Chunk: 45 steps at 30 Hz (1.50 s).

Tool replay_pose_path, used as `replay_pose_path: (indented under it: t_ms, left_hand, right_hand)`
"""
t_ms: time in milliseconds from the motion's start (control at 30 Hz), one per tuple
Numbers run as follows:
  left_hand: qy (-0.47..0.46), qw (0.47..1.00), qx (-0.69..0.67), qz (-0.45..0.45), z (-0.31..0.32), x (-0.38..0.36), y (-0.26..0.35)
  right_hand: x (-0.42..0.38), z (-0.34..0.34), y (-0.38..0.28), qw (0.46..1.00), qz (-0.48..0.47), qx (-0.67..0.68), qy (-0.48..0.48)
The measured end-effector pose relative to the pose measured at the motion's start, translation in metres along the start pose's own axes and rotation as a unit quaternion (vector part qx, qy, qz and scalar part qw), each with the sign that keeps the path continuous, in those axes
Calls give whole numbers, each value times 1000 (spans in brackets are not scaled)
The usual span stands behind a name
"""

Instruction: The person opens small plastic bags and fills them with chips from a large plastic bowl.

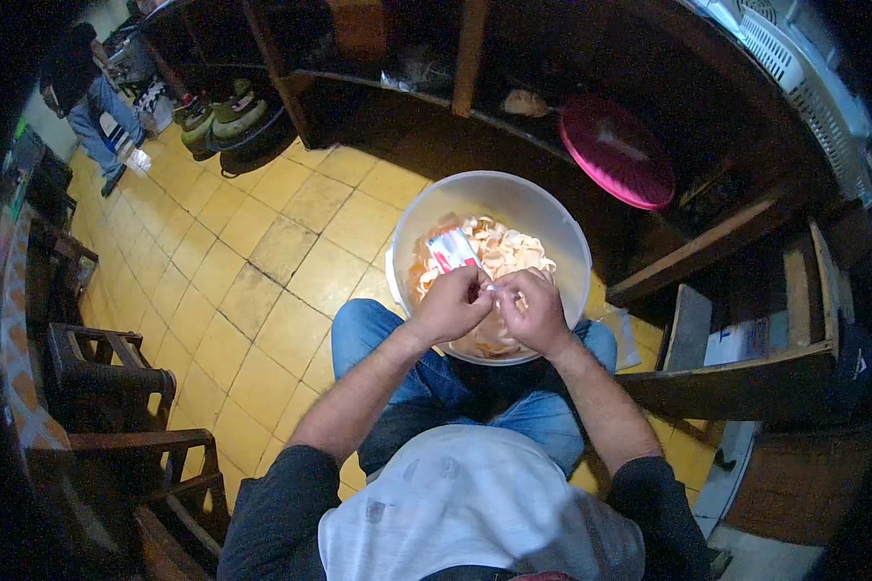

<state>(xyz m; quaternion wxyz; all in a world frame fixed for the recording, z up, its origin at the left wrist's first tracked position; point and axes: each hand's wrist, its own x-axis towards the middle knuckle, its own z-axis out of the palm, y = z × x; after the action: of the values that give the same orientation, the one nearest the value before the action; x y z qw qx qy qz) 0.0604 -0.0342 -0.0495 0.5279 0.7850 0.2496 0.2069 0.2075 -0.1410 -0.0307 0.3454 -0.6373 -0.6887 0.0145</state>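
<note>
A large whitish plastic tub (564,228) stands between my knees. Inside it lie many pale orange, curled pieces (499,247) and a white, red and blue packet (452,249). Over the tub, my left hand (452,305) and my right hand (535,312) meet with pinched fingertips. Between them shows a tiny whitish thing, too small to name. The packet sits just beyond my left fingers, and some pieces are hidden under both hands.
Wooden shelving (470,58) runs along the back and right, with a pink round lid (617,152) leaning there. Wooden chairs (150,441) stand at left. A person in jeans (97,116) is at the far left, near green shoes (237,111). Yellow tiles (262,271) cover the floor.
</note>
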Motion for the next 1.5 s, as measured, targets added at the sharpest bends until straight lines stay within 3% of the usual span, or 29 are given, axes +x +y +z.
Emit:
replay_pose_path:
  t_ms: [67, 133, 200, 267, 400, 467, 533, 600, 667, 700, 733, 833, 1067, 1100, 1167, 1267, 1300, 1333, 1400, 1500]
  left_hand:
    - [-10, 999, -26, -16, -2, -1, -1]
    - [20, 992, 43, 114, -5, -3, 1]
    - [43, 985, 69, 152, -3, -3, 1]
    - [67, 975, 95, 192, -2, -3, 2]
    - [72, 985, 55, 144, -1, 0, -4]
    - [77, 987, 35, 140, -2, 2, -10]
    - [80, 992, 9, 102, -4, 2, -13]
    - [67, 994, 0, 84, -6, 2, -14]
    - [51, 997, -10, 65, -3, 4, -15]
    - [58, 993, -92, 48, -1, 6, -16]
    - [66, 982, -172, 31, 2, 7, -18]
    - [85, 968, -235, 17, 7, 10, -22]
    - [137, 980, -140, 41, 11, 11, -17]
    - [142, 978, -147, 43, 9, 9, -11]
    - [146, 976, -154, 42, 10, 6, -7]
    - [136, 970, -194, 49, 10, 9, -13]
    - [144, 971, -183, 57, 9, 12, -18]
    - [153, 971, -171, 66, 9, 14, -22]
    - [153, 971, -168, 67, 11, 13, -21]
    - [152, 974, -157, 63, 10, 9, -13]
  right_hand:
    - [-6, 15, 10, 967, 136, 205, 61]
    - [-9, 28, 21, 942, 179, 275, 66]
    - [-10, 36, 25, 911, 218, 342, 71]
    - [-7, 41, 20, 809, 291, 497, 114]
    - [-3, 44, 9, 818, 331, 448, 145]
    - [-2, 39, 2, 960, 156, 174, 156]
    - [2, 33, -5, 970, 131, 135, 156]
    - [4, 28, -10, 986, 38, -40, 156]
    - [4, 29, -9, 984, 26, -59, 167]
    - [5, 30, -9, 981, 10, -78, 178]
    - [4, 32, -9, 981, 11, -78, 178]
    - [6, 35, -11, 982, 22, -42, 182]
    - [9, 40, 8, 981, 92, 128, 115]
    - [11, 38, 12, 951, 139, 270, 52]
    - [8, 29, 19, 814, 214, 538, -31]
    - [4, 36, 15, 814, 235, 530, 37]
    - [4, 40, 12, 849, 238, 464, 84]
    - [3, 40, 10, 849, 237, 464, 83]
    - [3, 36, 4, 957, 164, 189, 147]
    - [6, 38, 0, 959, 159, 170, 163]
